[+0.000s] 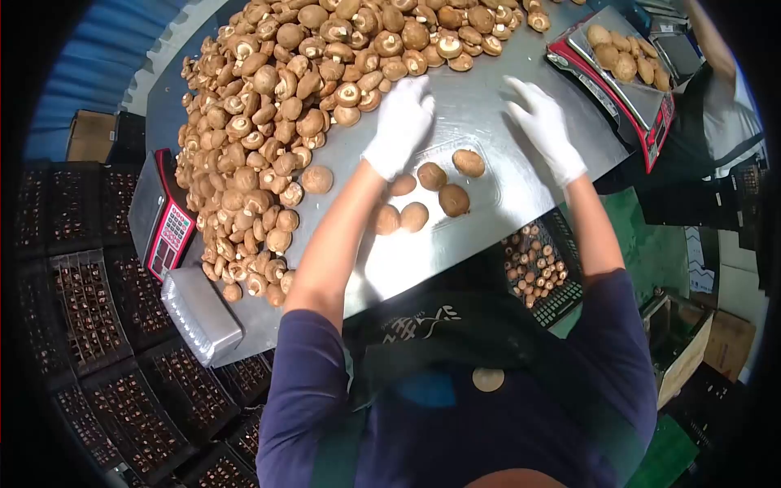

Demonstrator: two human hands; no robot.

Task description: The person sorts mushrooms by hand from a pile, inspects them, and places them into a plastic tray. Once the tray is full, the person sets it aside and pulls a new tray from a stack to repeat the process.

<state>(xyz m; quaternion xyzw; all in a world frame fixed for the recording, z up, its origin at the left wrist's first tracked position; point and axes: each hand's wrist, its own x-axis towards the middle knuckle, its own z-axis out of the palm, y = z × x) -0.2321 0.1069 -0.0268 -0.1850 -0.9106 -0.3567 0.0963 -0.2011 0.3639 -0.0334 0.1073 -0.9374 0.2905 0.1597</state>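
Observation:
My left hand (402,124), in a white glove, reaches to the near edge of a big pile of brown mushrooms (285,106). Its fingers are stretched out and I see nothing held in them. To the right, my right hand (543,128), also gloved in white, hovers over bare metal with thumb and fingers apart, holding nothing. Between my forearms lies a clear plastic tray (488,154) with several mushrooms (454,199) in and around it; its left edge is hard to make out. A single mushroom (317,179) sits apart beside the pile.
A red scale (630,102) at the right carries a tray of mushrooms; another scale (172,232) stands left. Stacked clear trays (199,313) sit at the table's left corner. Below are a black crate (535,264) and dark crates (89,313) of mushrooms. Another person (724,106) stands far right.

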